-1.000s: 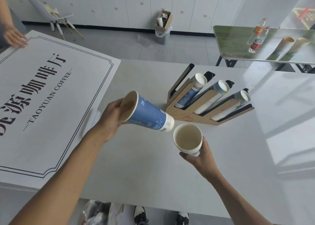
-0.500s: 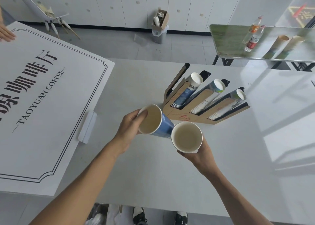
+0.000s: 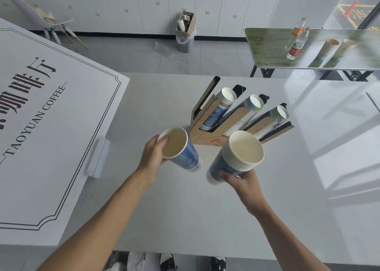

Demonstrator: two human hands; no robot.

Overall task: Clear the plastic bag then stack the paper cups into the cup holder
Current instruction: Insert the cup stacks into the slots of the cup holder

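Observation:
My left hand (image 3: 152, 157) grips a blue paper cup stack (image 3: 181, 149) by its rim, mouth tilted toward me, just in front of the cup holder. My right hand (image 3: 244, 180) holds a second nested stack of blue paper cups (image 3: 232, 159) from below, mouth up. The two stacks are apart. The cardboard cup holder (image 3: 207, 141) stands on the white table (image 3: 185, 209), with three slanted slots each holding a column of cups (image 3: 221, 108); its leftmost slot looks empty. No plastic bag is visible on the table.
A large white coffee sign board (image 3: 51, 126) lies over the table's left part. Behind, a second table (image 3: 273, 50) carries bottles and two cup columns. A bin with a cardboard box (image 3: 185, 34) and a white chair (image 3: 41, 22) stand by the cabinets.
The two cup stacks, touching half a second ago, have moved apart. My right hand's stack has risen and shifted right; my left hand's stack stays near the holder's front.

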